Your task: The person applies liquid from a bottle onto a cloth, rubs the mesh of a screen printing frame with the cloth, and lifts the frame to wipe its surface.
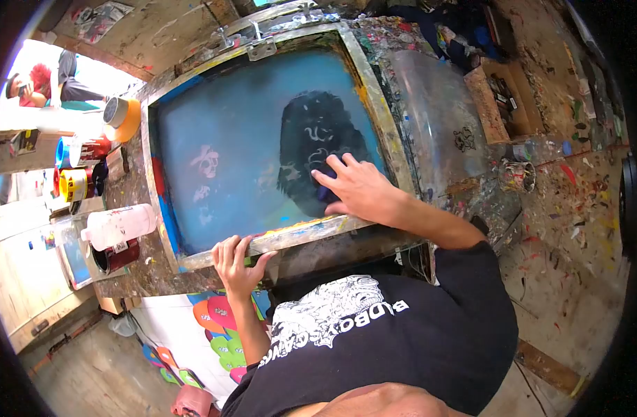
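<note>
Right grip: the hand (356,187) is palm down with fingers partly spread, holding a dark purple wad (325,194) against the screen; the palm hides most of it.
Left grip: the hand (235,267) curls its fingers over the near rail, thumb spread apart; whether it clasps the rail, I cannot tell.
Framed screen (228,132): under the right grip and beyond the left; blue mesh, with a black patch around the right fingers.
Pale bottle (124,226): left of the left grip, contents unclear.
Dark red pot (120,257): just beside that bottle, its inside dark.
Orange jar (126,124): beyond the left grip, to its left, topped in grey.
Yellow pot (74,185) and red-streaked tub (89,151): farther left of the left grip, crowded together; contents not visible.
Cardboard box (486,104): beyond the right grip, to its right, holding dark pieces too jumbled to name.
Clear jar (520,177): right of the right grip, contents unreadable.
Person (35,90): far beyond the left grip, to its left, partly cut off.
</note>
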Motion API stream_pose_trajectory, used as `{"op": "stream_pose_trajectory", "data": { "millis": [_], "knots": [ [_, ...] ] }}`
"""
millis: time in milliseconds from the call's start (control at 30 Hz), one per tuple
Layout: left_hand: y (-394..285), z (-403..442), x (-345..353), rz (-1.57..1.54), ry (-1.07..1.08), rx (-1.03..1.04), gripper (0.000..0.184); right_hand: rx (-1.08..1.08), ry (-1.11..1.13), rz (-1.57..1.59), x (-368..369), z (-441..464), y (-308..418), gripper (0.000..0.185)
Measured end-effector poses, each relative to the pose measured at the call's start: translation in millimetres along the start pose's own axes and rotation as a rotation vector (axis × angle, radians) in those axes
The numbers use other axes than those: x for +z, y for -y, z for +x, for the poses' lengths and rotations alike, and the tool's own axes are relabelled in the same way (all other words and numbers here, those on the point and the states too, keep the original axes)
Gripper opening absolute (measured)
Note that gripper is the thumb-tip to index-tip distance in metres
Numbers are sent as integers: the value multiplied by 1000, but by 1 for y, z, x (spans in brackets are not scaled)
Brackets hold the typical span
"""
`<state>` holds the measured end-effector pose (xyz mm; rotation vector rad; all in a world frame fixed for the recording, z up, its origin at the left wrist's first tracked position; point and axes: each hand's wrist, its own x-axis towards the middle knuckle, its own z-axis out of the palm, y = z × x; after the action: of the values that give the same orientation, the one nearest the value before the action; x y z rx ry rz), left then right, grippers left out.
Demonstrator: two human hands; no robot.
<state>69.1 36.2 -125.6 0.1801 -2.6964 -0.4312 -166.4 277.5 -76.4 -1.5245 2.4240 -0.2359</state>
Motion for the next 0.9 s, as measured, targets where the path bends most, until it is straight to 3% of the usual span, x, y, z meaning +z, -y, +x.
{"op": "stream_pose_trajectory", "data": {
  "millis": [33,133,267,333,367,433,467,533,600,633,733,800,900],
  "knots": [
    [1,-2,-2,-11,-3,-4,54,-16,-1,-4,7,3,3,66],
    [1,3,-1,-12,-32,11,53,97,-160,75,27,-4,-23,26],
    [3,-2,-2,-20,-64,22,54,213,-321,-47,31,1,-44,33],
    [4,0,0,-21,-81,17,54,-128,-209,237,25,-3,-15,22],
    [5,0,0,-27,-92,31,55,-243,-104,219,23,-3,-3,23],
    [4,0,1,-34,-104,39,55,-282,-177,254,22,12,-18,23],
    [5,-1,0,-43,-112,42,54,-137,-195,209,20,26,-32,22],
    [4,-2,1,-54,-118,38,54,-186,-242,146,36,36,-53,22],
    [8,0,4,-64,-120,63,53,-85,-225,-274,43,68,-96,28],
    [11,1,2,-58,-130,53,53,-283,-220,223,28,63,-39,24],
    [7,1,5,-68,-116,69,52,-535,-45,298,29,57,-15,28],
    [11,1,8,-78,-117,78,52,-387,-113,204,16,76,-61,30],
    [10,0,7,-83,-129,85,52,-317,-189,147,20,69,-62,31]
  ]
}}
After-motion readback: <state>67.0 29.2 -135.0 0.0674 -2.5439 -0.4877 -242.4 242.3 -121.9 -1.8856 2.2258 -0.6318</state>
